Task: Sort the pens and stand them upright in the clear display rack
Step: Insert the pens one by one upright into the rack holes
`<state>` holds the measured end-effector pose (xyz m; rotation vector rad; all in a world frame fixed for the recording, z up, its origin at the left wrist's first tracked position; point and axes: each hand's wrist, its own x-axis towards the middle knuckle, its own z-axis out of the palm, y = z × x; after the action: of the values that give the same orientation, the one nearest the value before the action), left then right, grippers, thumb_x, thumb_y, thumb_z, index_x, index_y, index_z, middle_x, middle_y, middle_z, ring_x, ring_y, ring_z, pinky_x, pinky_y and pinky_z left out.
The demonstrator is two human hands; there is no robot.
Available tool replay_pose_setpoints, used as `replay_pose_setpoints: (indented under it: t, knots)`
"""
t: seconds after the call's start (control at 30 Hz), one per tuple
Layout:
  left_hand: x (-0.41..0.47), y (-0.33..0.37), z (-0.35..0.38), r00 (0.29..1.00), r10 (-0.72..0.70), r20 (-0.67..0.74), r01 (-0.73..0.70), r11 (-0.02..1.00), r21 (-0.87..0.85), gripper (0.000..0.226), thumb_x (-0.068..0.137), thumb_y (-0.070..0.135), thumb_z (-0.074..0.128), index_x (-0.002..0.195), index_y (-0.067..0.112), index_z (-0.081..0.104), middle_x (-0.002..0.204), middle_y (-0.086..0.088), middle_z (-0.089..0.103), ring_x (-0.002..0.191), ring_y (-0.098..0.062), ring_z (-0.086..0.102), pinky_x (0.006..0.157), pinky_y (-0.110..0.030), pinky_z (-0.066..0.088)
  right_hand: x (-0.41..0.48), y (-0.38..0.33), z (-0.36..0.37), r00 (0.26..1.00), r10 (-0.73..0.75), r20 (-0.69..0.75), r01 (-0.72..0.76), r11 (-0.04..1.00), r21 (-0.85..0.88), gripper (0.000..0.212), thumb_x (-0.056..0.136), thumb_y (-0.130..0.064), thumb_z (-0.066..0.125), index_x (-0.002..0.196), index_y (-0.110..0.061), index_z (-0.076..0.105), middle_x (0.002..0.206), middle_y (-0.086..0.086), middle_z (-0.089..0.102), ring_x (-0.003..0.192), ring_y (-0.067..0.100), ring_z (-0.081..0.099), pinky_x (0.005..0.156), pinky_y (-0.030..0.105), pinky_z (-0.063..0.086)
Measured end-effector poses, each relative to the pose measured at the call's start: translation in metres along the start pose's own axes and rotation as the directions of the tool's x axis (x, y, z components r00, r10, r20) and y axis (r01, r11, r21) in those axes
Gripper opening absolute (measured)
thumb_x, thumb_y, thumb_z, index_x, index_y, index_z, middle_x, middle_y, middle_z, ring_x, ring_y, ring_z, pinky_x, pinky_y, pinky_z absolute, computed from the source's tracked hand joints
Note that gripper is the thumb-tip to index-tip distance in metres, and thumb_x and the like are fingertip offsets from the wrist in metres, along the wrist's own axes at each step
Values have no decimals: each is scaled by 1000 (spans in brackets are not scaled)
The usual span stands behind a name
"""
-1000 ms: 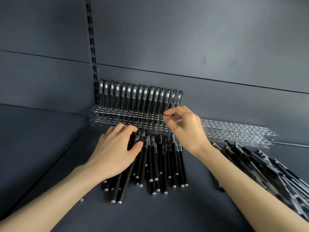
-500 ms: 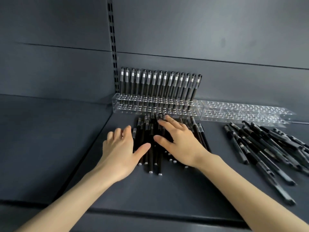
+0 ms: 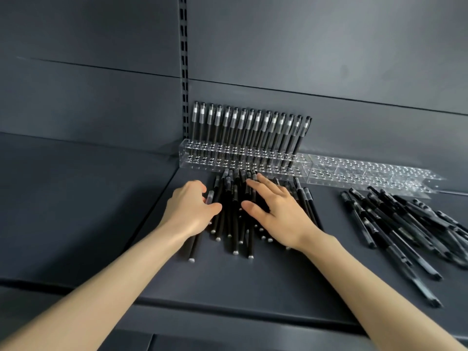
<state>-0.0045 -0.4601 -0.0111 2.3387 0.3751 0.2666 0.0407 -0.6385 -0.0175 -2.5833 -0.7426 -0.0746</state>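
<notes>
Since half a second ago, our left hand point(image 3: 188, 211) has curled round one pen point(image 3: 210, 196) at the left of the pile point(image 3: 235, 224), which lies lengthwise with caps toward the shelf's point(image 3: 253, 287) back edge. Our right hand point(image 3: 278, 211) lies spread flat on the pile, hiding several pens. Behind it a row point(image 3: 250, 127) stands upright in the clear display rack point(image 3: 367, 173). A slanted heap point(image 3: 405, 224) runs off the picture at the right.

The left grip point(image 3: 188, 210) is held palm down and curled, a pen point(image 3: 210, 197) pinched between thumb and fingers. The right grip point(image 3: 276, 211) is laid flat, fingers straight and spread.
</notes>
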Motion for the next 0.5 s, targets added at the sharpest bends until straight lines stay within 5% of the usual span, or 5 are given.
replay_pose_setpoints:
  t: [0.07, 0.2, 0.33, 0.5]
  knots:
    - [0, 0, -2, 1000, 11, -26, -12, 1000, -24, 19, 80, 22, 69, 95, 11, 64, 81, -5, 71, 50, 2, 56, 53, -23, 43, 0, 0, -1, 1000, 3, 6, -3, 1000, 14, 58, 96, -51, 40, 148, -31, 24, 160, -4, 10, 147, 25, 7, 116, 38, 8]
    - [-5, -3, -5, 998, 2, -62, -9, 994, -113, 7, 79, 15, 67, 76, 11, 63, 71, -15, 68, 61, -16, 57, 72, -38, 53, 0, 0, -2, 1000, 11, 19, -12, 999, 47, 58, 96, -51, 40, 148, -32, 24, 159, -5, 11, 147, 25, 8, 118, 43, 10]
    - [-7, -7, -11, 999, -25, -44, 14, 971, -237, 13, 79, 15, 68, 89, 20, 64, 77, 0, 69, 75, -14, 65, 62, -20, 47, -1, 0, -5, 1000, 26, 10, -27, 997, 73, 59, 95, -50, 42, 148, -31, 25, 159, -4, 13, 146, 28, 10, 118, 47, 14]
    - [-11, -13, -20, 998, -28, -58, -3, 877, -480, 14, 78, 7, 68, 82, 20, 66, 70, -1, 70, 62, -9, 63, 63, -23, 50, -1, 1, -4, 999, 13, -50, -8, 995, 97, 60, 94, -50, 44, 147, -28, 28, 158, -4, 18, 145, 24, 15, 118, 46, 11]
